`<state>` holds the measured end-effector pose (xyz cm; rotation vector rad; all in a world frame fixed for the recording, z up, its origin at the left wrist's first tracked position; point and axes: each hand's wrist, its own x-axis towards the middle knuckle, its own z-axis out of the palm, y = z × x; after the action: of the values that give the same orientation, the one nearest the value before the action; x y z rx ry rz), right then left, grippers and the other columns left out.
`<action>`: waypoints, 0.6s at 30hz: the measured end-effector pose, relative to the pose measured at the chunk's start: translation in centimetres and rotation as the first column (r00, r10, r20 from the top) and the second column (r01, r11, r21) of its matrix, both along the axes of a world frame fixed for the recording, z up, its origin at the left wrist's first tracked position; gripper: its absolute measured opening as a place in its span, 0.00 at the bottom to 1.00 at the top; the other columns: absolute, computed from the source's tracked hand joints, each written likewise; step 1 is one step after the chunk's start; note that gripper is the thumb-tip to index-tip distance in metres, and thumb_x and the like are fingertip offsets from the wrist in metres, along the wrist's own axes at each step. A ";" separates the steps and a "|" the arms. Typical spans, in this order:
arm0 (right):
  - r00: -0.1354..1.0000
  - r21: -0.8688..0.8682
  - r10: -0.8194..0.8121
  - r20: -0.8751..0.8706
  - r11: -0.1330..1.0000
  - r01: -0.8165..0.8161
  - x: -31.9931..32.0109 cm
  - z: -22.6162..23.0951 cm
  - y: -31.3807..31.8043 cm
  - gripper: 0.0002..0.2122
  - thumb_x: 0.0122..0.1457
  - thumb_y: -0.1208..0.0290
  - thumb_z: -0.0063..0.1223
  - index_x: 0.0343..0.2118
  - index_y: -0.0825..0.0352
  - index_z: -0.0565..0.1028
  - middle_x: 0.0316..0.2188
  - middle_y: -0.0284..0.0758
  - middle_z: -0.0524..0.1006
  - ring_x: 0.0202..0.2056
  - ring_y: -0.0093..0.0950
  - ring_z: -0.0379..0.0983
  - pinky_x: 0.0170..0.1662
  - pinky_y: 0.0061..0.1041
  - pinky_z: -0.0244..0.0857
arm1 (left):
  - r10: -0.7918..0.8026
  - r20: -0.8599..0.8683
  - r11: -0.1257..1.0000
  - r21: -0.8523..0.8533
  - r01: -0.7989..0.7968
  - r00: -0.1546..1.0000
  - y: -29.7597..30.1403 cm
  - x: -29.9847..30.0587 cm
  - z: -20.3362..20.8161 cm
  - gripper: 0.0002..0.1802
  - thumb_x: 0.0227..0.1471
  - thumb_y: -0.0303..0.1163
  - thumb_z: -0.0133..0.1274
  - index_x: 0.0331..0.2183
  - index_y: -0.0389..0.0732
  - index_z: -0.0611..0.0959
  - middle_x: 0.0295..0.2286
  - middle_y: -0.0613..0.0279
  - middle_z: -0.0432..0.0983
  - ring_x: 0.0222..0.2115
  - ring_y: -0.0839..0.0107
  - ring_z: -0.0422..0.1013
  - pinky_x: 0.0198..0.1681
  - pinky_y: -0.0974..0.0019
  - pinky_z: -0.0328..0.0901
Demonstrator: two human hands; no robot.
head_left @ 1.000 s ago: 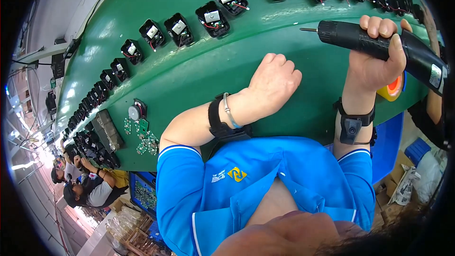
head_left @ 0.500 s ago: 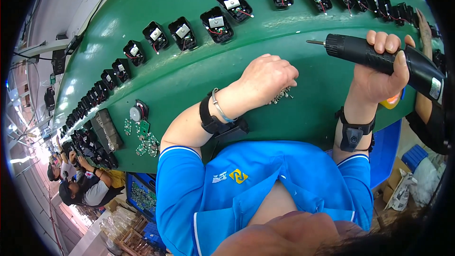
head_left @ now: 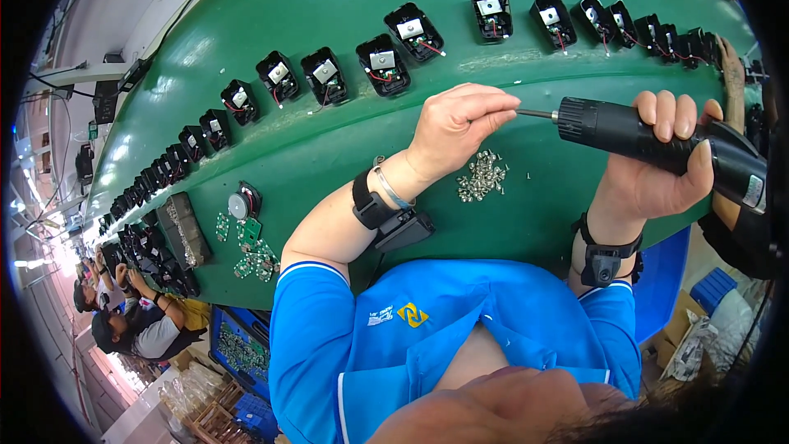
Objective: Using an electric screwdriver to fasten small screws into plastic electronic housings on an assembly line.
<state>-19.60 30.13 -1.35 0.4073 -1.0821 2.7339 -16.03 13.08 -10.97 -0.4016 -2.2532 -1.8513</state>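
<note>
My right hand (head_left: 662,156) is wrapped round a black electric screwdriver (head_left: 625,127), held level with its bit pointing left. At the tip of that bit, my left hand (head_left: 460,127) pinches thumb and forefinger together. Whatever sits between those fingertips is too small to make out. Below the left hand a heap of small silver screws (head_left: 482,178) lies on the green table (head_left: 394,136), with one or two strays to its right. Beyond both hands runs a row of open black housings (head_left: 383,66), each with a silver plate and most with thin red wires showing.
Round speaker (head_left: 243,202) and small green circuit boards (head_left: 255,259) lie at the left, beside a long grey block (head_left: 184,230). Further left, black parts (head_left: 156,259) are piled near other people. Another person's hand (head_left: 731,66) rests at the far right. A blue bin (head_left: 666,279) stands below the table's right edge.
My left hand has risen from the screw heap to the screwdriver's bit, uncovering the screws. The right hand still grips the screwdriver and has shifted slightly.
</note>
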 end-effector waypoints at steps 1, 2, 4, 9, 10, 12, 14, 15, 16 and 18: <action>1.000 0.003 0.019 -0.002 1.000 -0.019 0.0 -0.2 -0.2 0.16 0.43 0.69 0.41 0.37 0.64 0.62 0.20 0.30 0.62 0.22 0.22 0.56 0.29 0.24 0.50 | 0.006 0.001 1.000 -0.004 -0.006 1.000 -0.1 0.1 0.1 0.12 0.34 0.22 0.53 0.28 0.38 0.76 0.21 0.61 0.72 0.22 0.75 0.67 0.26 0.76 0.62; 1.000 0.033 0.007 -0.013 0.999 -0.006 -0.1 -0.3 -0.2 0.16 0.43 0.69 0.41 0.38 0.64 0.61 0.20 0.30 0.62 0.22 0.22 0.56 0.29 0.24 0.50 | 0.046 0.030 0.999 0.005 -0.046 0.999 0.1 0.2 0.5 0.17 0.33 0.22 0.53 0.33 0.38 0.72 0.21 0.62 0.72 0.22 0.75 0.68 0.27 0.75 0.62; 1.000 0.036 -0.004 -0.001 0.999 0.004 -0.2 -0.5 0.0 0.17 0.43 0.69 0.41 0.39 0.63 0.61 0.21 0.30 0.63 0.22 0.22 0.56 0.29 0.24 0.50 | 0.083 0.062 0.996 0.014 -0.084 0.995 0.2 0.1 0.5 0.22 0.33 0.23 0.53 0.37 0.37 0.69 0.21 0.62 0.72 0.21 0.75 0.68 0.27 0.75 0.62; 1.000 0.051 0.008 0.000 0.999 -0.008 -0.3 -0.8 0.0 0.17 0.43 0.69 0.41 0.39 0.63 0.61 0.21 0.30 0.63 0.22 0.22 0.56 0.29 0.24 0.51 | 0.053 -0.127 0.989 -0.128 -0.070 0.990 0.1 -0.1 0.2 0.34 0.30 0.22 0.55 0.43 0.35 0.60 0.20 0.64 0.73 0.19 0.75 0.68 0.27 0.75 0.62; 1.000 0.066 0.015 -0.010 0.998 -0.014 -0.3 -0.8 0.0 0.17 0.43 0.69 0.41 0.39 0.63 0.60 0.21 0.30 0.63 0.22 0.21 0.56 0.29 0.24 0.51 | 0.053 -0.126 0.989 -0.128 -0.069 0.991 0.1 -0.1 0.2 0.34 0.30 0.22 0.55 0.43 0.35 0.60 0.20 0.64 0.73 0.19 0.75 0.68 0.27 0.75 0.62; 1.000 0.082 0.023 -0.019 0.996 -0.021 -0.3 -0.8 0.0 0.17 0.43 0.69 0.41 0.39 0.63 0.60 0.21 0.30 0.63 0.22 0.21 0.56 0.29 0.24 0.51 | 0.046 -0.146 0.991 -0.119 -0.064 0.988 0.2 -0.2 0.2 0.34 0.30 0.22 0.55 0.43 0.35 0.60 0.20 0.64 0.73 0.20 0.74 0.68 0.27 0.74 0.62; 0.999 0.096 0.031 -0.043 0.995 -0.026 -0.3 -0.8 0.0 0.18 0.43 0.70 0.40 0.40 0.63 0.59 0.21 0.30 0.62 0.21 0.22 0.56 0.29 0.24 0.50 | 0.047 -0.179 0.988 -0.136 -0.072 0.983 0.2 -0.2 0.1 0.34 0.30 0.21 0.55 0.43 0.35 0.61 0.20 0.63 0.73 0.20 0.73 0.68 0.27 0.73 0.62; 0.999 0.095 0.032 -0.043 0.995 -0.028 -0.3 -0.9 -0.1 0.18 0.43 0.70 0.40 0.40 0.63 0.59 0.21 0.30 0.62 0.21 0.22 0.56 0.29 0.24 0.50 | 0.047 -0.211 0.985 -0.154 -0.081 0.976 0.1 -0.2 0.1 0.33 0.30 0.21 0.55 0.43 0.35 0.61 0.20 0.63 0.72 0.20 0.72 0.68 0.26 0.73 0.62; 0.997 0.106 0.046 -0.056 0.994 -0.040 -0.2 -0.9 -0.1 0.18 0.43 0.70 0.40 0.41 0.63 0.59 0.21 0.30 0.62 0.21 0.22 0.56 0.28 0.24 0.51 | 0.048 -0.210 0.985 -0.155 -0.082 0.976 0.0 -0.3 0.0 0.33 0.30 0.21 0.55 0.43 0.35 0.61 0.20 0.63 0.72 0.20 0.72 0.68 0.26 0.73 0.62; 0.996 0.118 0.060 -0.068 0.992 -0.051 -0.2 -0.8 -0.1 0.18 0.43 0.70 0.40 0.41 0.62 0.58 0.21 0.30 0.62 0.21 0.22 0.57 0.27 0.24 0.51 | -0.007 -0.333 0.969 -0.235 -0.076 0.943 -0.1 -0.5 -0.1 0.34 0.28 0.20 0.55 0.42 0.34 0.62 0.20 0.63 0.72 0.21 0.70 0.67 0.26 0.71 0.61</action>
<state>-19.80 30.00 -2.17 0.5559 -1.2329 2.6891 -16.50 13.02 -11.03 -0.6552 -2.2357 -1.3656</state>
